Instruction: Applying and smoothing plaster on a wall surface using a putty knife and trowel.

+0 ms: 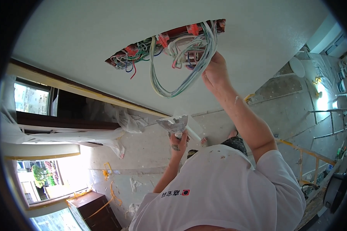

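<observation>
My right hand (217, 70) is raised to a long recess (165, 40) cut in the white wall. Its fingers are closed on a looped bundle of wires (174, 92) in white, green and blue, which hangs out of the opening. Red junction boxes (162, 40) and more tangled wires (124, 61) sit inside the recess. Lower down, my left hand (178, 143) grips a wide putty knife (173, 124) by its handle. Grey-white putty coats the blade, and smears mark the hand. The blade is apart from the wires.
Plastic sheeting (58, 137) drapes a dark ledge at the left, near two windows. A brown cabinet (92, 211) stands at the lower left. On the right are a yellow metal frame (308, 152), a white bucket (297, 67) and scaffold-like rails (333, 111). The floor is dusty.
</observation>
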Demonstrator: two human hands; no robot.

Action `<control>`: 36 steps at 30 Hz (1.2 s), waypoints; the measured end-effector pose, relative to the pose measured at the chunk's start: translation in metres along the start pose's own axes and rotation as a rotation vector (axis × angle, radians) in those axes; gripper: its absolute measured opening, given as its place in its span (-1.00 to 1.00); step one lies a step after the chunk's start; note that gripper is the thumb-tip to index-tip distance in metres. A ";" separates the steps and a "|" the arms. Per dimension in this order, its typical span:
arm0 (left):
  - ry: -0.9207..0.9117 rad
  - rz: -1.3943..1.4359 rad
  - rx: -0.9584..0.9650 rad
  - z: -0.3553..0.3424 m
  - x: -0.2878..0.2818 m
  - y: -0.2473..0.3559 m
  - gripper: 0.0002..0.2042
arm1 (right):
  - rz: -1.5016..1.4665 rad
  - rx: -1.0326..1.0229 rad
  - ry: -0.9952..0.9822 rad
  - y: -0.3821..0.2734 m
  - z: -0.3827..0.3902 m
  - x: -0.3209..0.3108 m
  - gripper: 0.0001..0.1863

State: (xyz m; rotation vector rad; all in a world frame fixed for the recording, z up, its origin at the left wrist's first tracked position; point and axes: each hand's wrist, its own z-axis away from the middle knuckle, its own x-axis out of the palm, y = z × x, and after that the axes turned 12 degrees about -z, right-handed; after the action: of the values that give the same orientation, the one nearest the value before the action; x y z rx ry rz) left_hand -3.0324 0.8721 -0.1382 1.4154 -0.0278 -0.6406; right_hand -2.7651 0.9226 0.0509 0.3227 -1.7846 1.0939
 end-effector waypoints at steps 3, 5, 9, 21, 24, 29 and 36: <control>0.000 0.002 0.002 0.001 -0.005 -0.010 -0.80 | -0.090 0.036 0.079 0.004 -0.001 0.023 -0.76; 0.015 0.015 0.001 0.002 -0.006 -0.012 -0.80 | -0.139 0.053 0.122 0.007 -0.003 0.028 -0.75; 0.012 0.004 -0.015 0.004 -0.008 -0.008 -0.78 | -0.174 0.051 0.169 0.013 -0.006 0.025 -0.72; 0.049 0.000 -0.008 0.007 -0.016 -0.010 -0.73 | -0.118 0.005 0.248 0.025 0.010 -0.004 -0.85; 0.068 0.046 -0.042 0.008 -0.015 -0.017 -0.72 | -0.150 -0.016 0.277 0.023 0.016 -0.022 -0.84; 0.035 0.046 -0.056 0.008 -0.018 -0.019 -0.75 | -0.130 -0.059 0.323 0.016 0.028 -0.018 -0.64; 0.016 0.041 -0.058 0.009 -0.016 -0.017 -0.78 | -0.129 0.022 0.089 0.011 0.038 -0.024 -0.24</control>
State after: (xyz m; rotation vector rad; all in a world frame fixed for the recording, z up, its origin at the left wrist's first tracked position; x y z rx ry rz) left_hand -3.0559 0.8710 -0.1461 1.3603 -0.0258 -0.5918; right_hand -2.7832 0.8923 0.0202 0.3904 -1.6511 1.0216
